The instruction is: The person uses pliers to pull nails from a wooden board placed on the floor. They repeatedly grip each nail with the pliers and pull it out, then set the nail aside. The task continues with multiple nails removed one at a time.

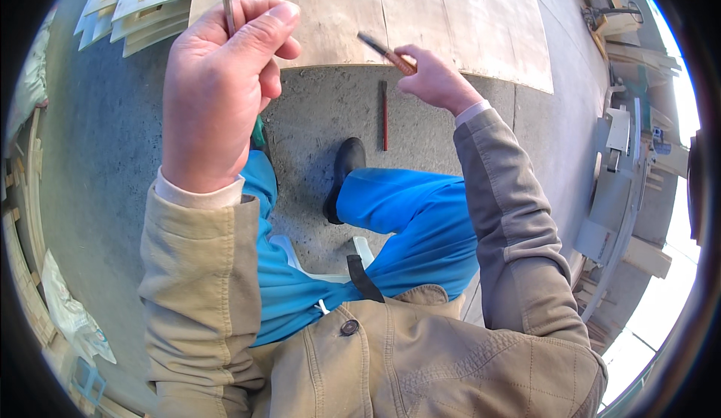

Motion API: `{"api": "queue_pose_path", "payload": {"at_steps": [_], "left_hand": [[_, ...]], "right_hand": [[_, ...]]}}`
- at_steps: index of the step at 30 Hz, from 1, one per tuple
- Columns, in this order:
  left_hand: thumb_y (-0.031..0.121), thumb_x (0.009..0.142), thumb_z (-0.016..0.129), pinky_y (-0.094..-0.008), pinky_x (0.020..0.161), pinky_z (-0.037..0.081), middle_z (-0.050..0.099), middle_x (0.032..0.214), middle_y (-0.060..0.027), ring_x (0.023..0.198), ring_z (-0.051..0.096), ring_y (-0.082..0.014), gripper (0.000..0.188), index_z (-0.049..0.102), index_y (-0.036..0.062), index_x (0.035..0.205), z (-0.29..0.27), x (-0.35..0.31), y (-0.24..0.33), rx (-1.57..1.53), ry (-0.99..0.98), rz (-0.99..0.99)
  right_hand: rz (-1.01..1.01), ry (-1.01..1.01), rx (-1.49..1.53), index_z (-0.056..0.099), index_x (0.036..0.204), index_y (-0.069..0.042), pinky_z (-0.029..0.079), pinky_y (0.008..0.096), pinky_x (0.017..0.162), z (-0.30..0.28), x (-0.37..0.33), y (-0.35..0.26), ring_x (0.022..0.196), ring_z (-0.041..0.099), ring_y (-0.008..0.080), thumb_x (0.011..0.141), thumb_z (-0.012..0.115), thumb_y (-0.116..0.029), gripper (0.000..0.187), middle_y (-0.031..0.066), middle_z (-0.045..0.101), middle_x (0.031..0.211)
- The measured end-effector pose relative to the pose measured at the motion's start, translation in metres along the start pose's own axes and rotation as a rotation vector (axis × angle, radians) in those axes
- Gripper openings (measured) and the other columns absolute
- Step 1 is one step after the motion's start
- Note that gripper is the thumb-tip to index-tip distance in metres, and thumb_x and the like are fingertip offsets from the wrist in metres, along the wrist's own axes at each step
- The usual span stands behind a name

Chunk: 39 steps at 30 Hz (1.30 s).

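Observation:
My left hand (pixel 218 87) is raised close to the camera, its fingers closed on a thin brown stick (pixel 226 1) that points up past the frame's top. To the right and farther off, my right hand (pixel 439 80) grips a slim tool (pixel 387 51) with an orange-brown handle and a dark, flat end. That dark end points up and left, over the near edge of a pale plywood sheet (pixel 481 27). Its exact kind cannot be made out. On the concrete between my hands lies a thin dark-red stick-like tool (pixel 384 117).
Stacked pale boards (pixel 150 12) stand at the far left. Wood offcuts and panels (pixel 619 185) line the right side. White sacks (pixel 71 313) and planks sit along the left edge. My dark shoe (pixel 347 170) rests on the concrete floor (pixel 300 110) below the sheet.

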<state>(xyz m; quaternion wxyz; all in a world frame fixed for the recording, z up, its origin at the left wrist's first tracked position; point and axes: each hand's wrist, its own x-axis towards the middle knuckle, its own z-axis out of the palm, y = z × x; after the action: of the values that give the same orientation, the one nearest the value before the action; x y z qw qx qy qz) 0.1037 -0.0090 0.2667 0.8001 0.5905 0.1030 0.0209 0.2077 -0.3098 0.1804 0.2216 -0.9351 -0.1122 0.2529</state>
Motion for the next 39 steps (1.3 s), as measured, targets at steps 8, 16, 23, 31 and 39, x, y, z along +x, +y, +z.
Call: {"api": "queue_pose_path", "payload": {"at_steps": [8,16,23,31,39], "left_hand": [[0.027,0.103,0.071,-0.0188,0.051,0.034,0.068,0.085,0.0010,0.061,0.051,-0.0021,0.026,0.073,0.0028,0.113,0.000,0.000,0.000,0.070,0.014,-0.014],[0.023,0.102,0.072,-0.0189,0.049,0.032,0.070,0.083,-0.0008,0.057,0.049,-0.0023,0.021,0.074,0.0022,0.109,0.005,0.003,-0.006,0.050,0.049,-0.006],[0.024,0.102,0.073,-0.0201,0.048,0.031,0.069,0.085,-0.0005,0.057,0.049,-0.0030,0.025,0.072,0.0003,0.111,0.007,0.002,-0.009,0.102,0.054,-0.024],[0.023,0.103,0.073,-0.0200,0.048,0.031,0.069,0.085,-0.0002,0.057,0.049,-0.0026,0.024,0.072,0.0007,0.111,0.020,0.004,-0.015,0.119,-0.009,-0.025],[0.024,0.103,0.073,-0.0195,0.049,0.032,0.069,0.085,0.0001,0.058,0.050,-0.0029,0.025,0.073,0.0009,0.111,0.027,0.005,-0.015,0.111,-0.026,-0.038]], "right_hand": [[0.002,0.383,0.465,0.049,0.153,0.001,0.055,0.0292,0.086,0.085,-0.030,0.006,0.093,0.063,0.0164,0.081,0.071,0.004,0.076,0.0095,0.066,0.107],[-0.232,0.496,0.200,0.050,0.149,-0.005,0.059,0.0440,0.084,0.164,-0.051,-0.031,0.099,0.070,0.0361,0.079,0.071,0.006,0.074,0.0198,0.064,0.114],[0.044,0.465,0.184,0.049,0.149,-0.006,0.059,0.0524,0.082,0.172,-0.054,-0.036,0.097,0.069,0.0456,0.082,0.074,-0.005,0.071,0.0261,0.062,0.113],[0.160,0.434,0.207,0.046,0.151,-0.005,0.060,0.0530,0.082,0.178,-0.052,-0.052,0.095,0.070,0.0477,0.087,0.074,-0.011,0.070,0.0277,0.061,0.118],[0.135,0.347,0.278,0.046,0.152,-0.005,0.059,0.0514,0.088,0.173,-0.057,-0.049,0.102,0.069,0.0460,0.084,0.080,-0.014,0.077,0.0268,0.061,0.121]]}}
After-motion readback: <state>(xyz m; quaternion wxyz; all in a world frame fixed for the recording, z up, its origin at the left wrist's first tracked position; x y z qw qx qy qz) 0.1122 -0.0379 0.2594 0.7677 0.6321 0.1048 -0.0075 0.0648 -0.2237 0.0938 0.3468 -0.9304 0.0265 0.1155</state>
